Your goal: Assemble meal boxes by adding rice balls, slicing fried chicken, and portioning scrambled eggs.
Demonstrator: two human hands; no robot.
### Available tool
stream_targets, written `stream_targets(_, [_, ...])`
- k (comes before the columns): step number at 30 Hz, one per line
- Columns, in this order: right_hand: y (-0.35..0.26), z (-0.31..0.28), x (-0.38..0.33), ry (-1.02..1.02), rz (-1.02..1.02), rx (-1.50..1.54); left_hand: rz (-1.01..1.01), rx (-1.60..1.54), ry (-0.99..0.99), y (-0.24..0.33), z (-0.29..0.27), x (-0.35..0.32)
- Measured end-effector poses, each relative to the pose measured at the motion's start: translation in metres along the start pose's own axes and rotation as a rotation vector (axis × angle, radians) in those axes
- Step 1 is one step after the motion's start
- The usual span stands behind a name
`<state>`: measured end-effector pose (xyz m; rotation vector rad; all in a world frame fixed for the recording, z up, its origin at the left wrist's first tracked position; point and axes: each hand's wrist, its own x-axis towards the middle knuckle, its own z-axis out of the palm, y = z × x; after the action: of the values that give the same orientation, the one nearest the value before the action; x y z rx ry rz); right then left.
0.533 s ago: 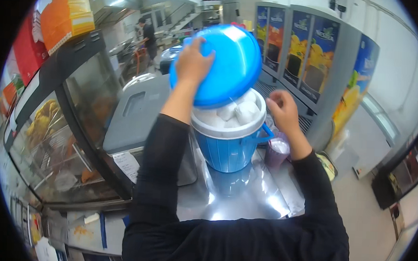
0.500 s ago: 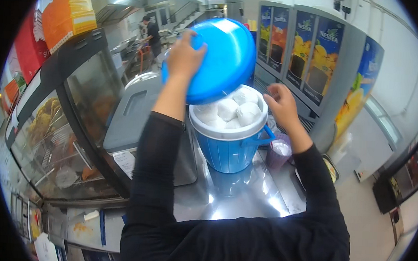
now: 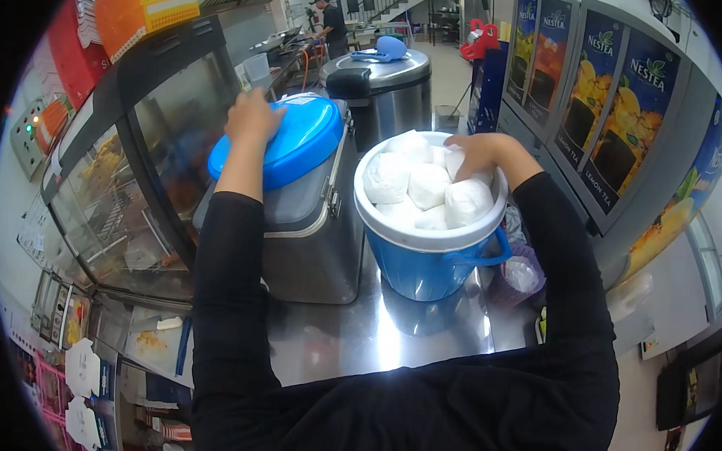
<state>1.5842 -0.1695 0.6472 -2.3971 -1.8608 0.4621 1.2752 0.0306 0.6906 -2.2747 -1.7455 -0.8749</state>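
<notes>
My left hand (image 3: 252,115) is closed on the top of a round blue lid (image 3: 304,145), which sits over the grey insulated box (image 3: 315,243). Beside that box stands a blue bucket (image 3: 424,270) with a thick white rim, filled with several white wrapped bundles (image 3: 386,178). My right hand (image 3: 495,153) reaches over the bucket's far right rim. Its fingers curl down onto a bundle at that side, and the fingertips are partly hidden.
On the left stands a glass-fronted food display case (image 3: 167,109) with an orange box (image 3: 144,6) on top. A steel lidded container (image 3: 397,80) is behind. Drink dispensers (image 3: 604,99) line the right. Near the bucket sits a purple cup (image 3: 517,279). A person (image 3: 333,28) stands far back.
My left hand has carried the blue lid from above the bucket leftward and down onto the grey box. My right hand has moved from beside the rim into the bucket's opening.
</notes>
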Motion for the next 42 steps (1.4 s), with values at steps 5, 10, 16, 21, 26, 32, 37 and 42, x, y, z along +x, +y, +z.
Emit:
stream_targets(5, [0.004, 0.001, 0.012, -0.004, 0.051, -0.107, 0.576, -0.350, 0.347, 0.076, -0.029, -0.053])
stream_targets(10, [0.041, -0.015, -0.015, 0.214, -0.332, 0.927, 0.406, -1.140, -0.585, 0.132, -0.016, -0.121])
stream_targets(16, [-0.070, -0.026, -0.039, 0.273, -0.568, 1.143, 0.297, -1.536, -0.106, 0.137, 0.024, -0.151])
stream_targets(21, [-0.050, -0.027, 0.019, 0.270, -0.056, 0.516, 0.024, -2.071, -0.667, 0.071, 0.001, -0.203])
stream_targets(26, [-0.065, 0.023, 0.077, 0.162, 0.006, 0.050, -0.088, -2.238, -1.481, -0.024, 0.027, -0.265])
stream_targets(32, [-0.067, 0.024, 0.073, 0.412, 0.030, 0.273, -0.451, -1.930, -1.564, -0.086, 0.109, -0.330])
stream_targets(37, [-0.018, -0.009, 0.065, 0.497, -0.051, 0.401, 0.048, -0.553, -1.815, -0.106, 0.169, -0.318])
stream_targets(42, [-0.008, -0.005, -0.066, 0.463, -0.608, 1.007, 0.722, -0.089, -1.046, -0.065, 0.104, -0.300])
